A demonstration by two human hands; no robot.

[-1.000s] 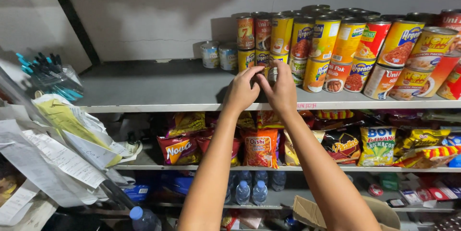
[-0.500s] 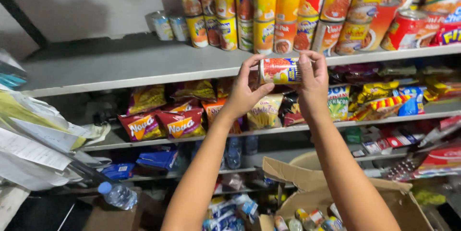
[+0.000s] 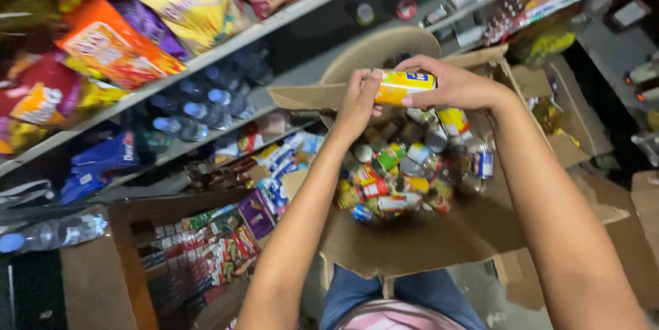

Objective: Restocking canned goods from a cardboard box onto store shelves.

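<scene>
The yellow can (image 3: pixel 403 87) is held on its side above the open cardboard box (image 3: pixel 412 248), its long axis running nearly level from left to right, one end toward each hand. The left hand (image 3: pixel 358 102) cups the left end, fingers closed over the rim; the right hand (image 3: pixel 449 83) wraps the right end from above, thumb underneath, so both hands are shut on the can and it hangs free of everything else. Held at both ends like this, the label faces up toward the person, probably for a look at it. Directly below, the box holds a jumble of small cans (image 3: pixel 405 172) lying every way. To the left, shelves (image 3: pixel 226 45) carry snack bags (image 3: pixel 117 45) and, a tier lower, water bottles (image 3: pixel 199 107).
</scene>
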